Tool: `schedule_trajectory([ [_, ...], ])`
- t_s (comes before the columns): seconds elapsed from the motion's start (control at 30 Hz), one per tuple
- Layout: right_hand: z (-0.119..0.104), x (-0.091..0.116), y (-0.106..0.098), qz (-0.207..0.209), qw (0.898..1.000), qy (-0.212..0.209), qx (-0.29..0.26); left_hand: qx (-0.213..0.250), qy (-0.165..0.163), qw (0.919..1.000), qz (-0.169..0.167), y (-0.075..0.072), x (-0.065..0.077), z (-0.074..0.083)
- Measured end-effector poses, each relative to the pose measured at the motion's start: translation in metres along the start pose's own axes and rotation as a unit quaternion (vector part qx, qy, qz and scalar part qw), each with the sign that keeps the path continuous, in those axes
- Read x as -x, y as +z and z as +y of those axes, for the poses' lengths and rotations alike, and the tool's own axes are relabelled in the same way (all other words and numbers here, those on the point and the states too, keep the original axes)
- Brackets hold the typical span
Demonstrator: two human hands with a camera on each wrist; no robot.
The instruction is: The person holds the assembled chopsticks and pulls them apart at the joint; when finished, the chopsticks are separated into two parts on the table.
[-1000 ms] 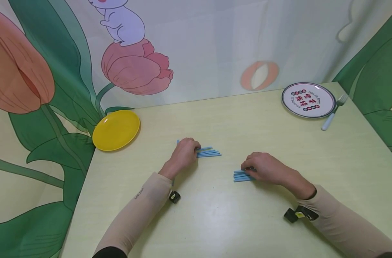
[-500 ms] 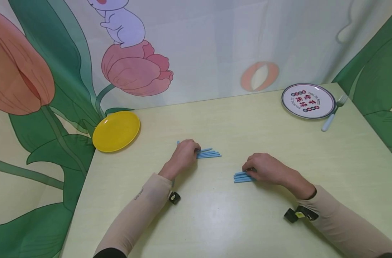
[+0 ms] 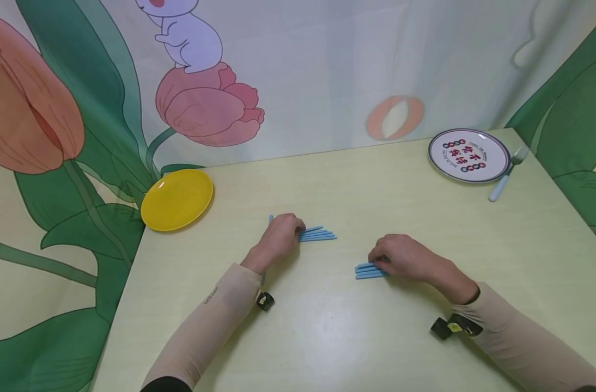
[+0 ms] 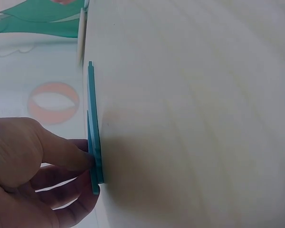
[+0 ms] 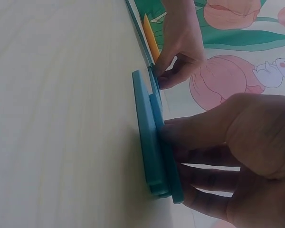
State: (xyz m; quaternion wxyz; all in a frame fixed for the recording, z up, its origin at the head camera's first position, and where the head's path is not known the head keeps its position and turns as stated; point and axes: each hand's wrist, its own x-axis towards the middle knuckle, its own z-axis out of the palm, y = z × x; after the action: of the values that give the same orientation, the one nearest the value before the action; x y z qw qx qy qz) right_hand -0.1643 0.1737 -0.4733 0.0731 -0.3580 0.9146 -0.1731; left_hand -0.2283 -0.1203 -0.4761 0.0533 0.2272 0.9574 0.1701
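Several slim blue sticks [image 3: 318, 234] lie loosely fanned on the table in the head view, at the fingertips of my left hand [image 3: 277, 235]. In the left wrist view my left thumb and fingers pinch a blue stick [image 4: 92, 173] at its near end. Farther right, a second group of blue sticks [image 3: 370, 271] lies side by side under my right hand [image 3: 407, 255]. My right thumb and fingers pinch the upper blue stick [image 5: 173, 171], seen in the right wrist view. Both hands partly hide their sticks.
Beneath my left wrist another blue stick [image 3: 271, 218] lies crosswise, mostly covered. A yellow plate [image 3: 177, 200] sits by the table's left edge. A patterned white plate [image 3: 445, 158] and a fork [image 3: 500, 185] are at the back right, near a printed curtain [image 3: 322, 81].
My right fingers have shifted very slightly to the right with the upper stick. My left hand and the plates stay in place.
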Motion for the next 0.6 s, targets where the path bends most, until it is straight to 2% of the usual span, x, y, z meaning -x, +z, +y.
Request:
schedule_trajectory([
  [0.37,-0.0004,-0.0016,0.0006,0.0,1.0,0.006,0.01,-0.002,-0.019,0.9997,-0.013,0.0,0.0018,0.0016],
  [0.6,0.0006,-0.002,0.0013,0.0,1.0,0.003,0.008,-0.016,-0.006,0.9997,-0.016,-0.0029,0.0015,0.0027],
])
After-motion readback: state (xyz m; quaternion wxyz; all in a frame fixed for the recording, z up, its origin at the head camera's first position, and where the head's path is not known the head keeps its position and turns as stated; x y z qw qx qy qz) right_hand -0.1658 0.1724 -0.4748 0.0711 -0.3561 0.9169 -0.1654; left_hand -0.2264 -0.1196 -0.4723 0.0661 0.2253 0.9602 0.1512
